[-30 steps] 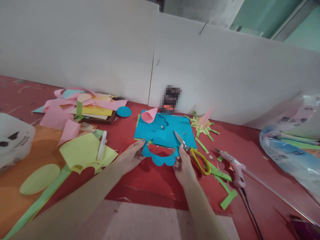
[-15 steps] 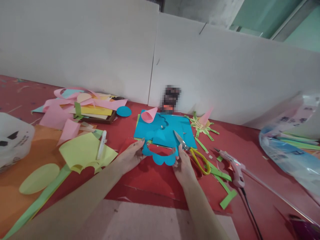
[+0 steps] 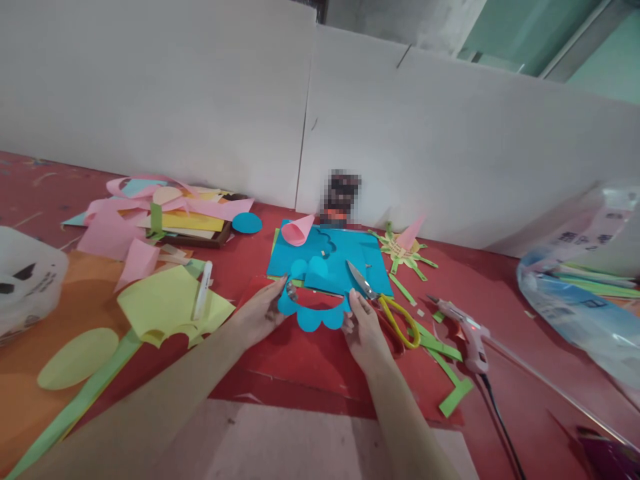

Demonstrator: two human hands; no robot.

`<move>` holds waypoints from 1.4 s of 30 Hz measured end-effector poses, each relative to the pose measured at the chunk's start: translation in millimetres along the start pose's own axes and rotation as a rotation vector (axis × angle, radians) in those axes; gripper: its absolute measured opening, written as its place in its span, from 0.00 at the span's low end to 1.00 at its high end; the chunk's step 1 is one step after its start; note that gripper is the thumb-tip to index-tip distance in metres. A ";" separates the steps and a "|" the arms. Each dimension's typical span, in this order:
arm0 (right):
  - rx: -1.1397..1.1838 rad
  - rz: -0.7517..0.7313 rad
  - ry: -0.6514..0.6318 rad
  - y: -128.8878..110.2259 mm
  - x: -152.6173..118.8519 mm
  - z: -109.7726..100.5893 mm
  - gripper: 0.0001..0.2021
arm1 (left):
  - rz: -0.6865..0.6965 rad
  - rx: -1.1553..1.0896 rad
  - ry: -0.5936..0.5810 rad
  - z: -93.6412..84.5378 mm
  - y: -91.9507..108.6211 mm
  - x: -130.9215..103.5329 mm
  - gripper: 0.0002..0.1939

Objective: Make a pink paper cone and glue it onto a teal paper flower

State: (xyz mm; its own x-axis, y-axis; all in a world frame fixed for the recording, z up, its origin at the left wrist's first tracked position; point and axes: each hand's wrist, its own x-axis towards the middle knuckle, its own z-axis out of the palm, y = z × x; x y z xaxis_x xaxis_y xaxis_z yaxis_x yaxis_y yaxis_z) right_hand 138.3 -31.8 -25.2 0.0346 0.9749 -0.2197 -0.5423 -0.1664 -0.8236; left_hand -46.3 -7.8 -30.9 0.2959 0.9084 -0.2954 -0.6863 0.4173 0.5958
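A blue scalloped paper piece [image 3: 310,319] hangs between my hands over a red sheet. My left hand [image 3: 265,310] pinches its left end, and my right hand [image 3: 363,323] grips its right end. Just behind lie blue paper sheets [image 3: 367,250] with a pink paper cone [image 3: 299,231] on them. Yellow-handled scissors [image 3: 400,323] rest right beside my right hand, blades pointing up and left over the blue sheets.
A pink glue gun [image 3: 467,330] with a cord lies at the right, near green paper strips [image 3: 453,397]. Yellow paper [image 3: 160,300] with a white marker [image 3: 203,291] is at the left. A plastic bag [image 3: 565,287] sits far right.
The blue scalloped piece has turned between my hands and moved slightly left; more of its lobes show at the back. My right hand has shifted a little left.
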 end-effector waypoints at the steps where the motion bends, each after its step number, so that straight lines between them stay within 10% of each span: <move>1: 0.011 -0.002 -0.007 0.5 0.6 -0.8 0.16 | -0.002 0.004 0.006 -0.2 0.1 0.3 0.07; 13: 0.033 -0.064 -0.122 4.2 0.8 -1.1 0.11 | -0.083 0.124 -0.096 10.1 0.1 -4.8 0.09; 31: 0.168 0.005 -0.135 0.1 -2.3 -1.9 0.13 | -0.076 0.064 0.143 17.1 5.0 -2.6 0.03; 37: 0.224 0.013 -0.153 -1.2 -3.6 0.8 0.14 | 0.142 0.171 0.076 9.5 -4.2 0.5 0.05; 42: 0.260 -0.012 -0.139 -3.8 -5.5 -0.2 0.14 | 0.602 0.736 0.204 5.9 5.4 14.1 0.11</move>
State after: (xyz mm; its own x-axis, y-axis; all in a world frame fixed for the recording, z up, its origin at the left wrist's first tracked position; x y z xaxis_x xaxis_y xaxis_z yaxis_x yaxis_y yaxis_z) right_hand 140.3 -36.5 -21.0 -0.0635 0.9905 -0.1220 -0.7398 -0.1288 -0.6603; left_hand -41.9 7.4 -27.4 -0.1368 0.9821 0.1292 -0.0774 -0.1406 0.9870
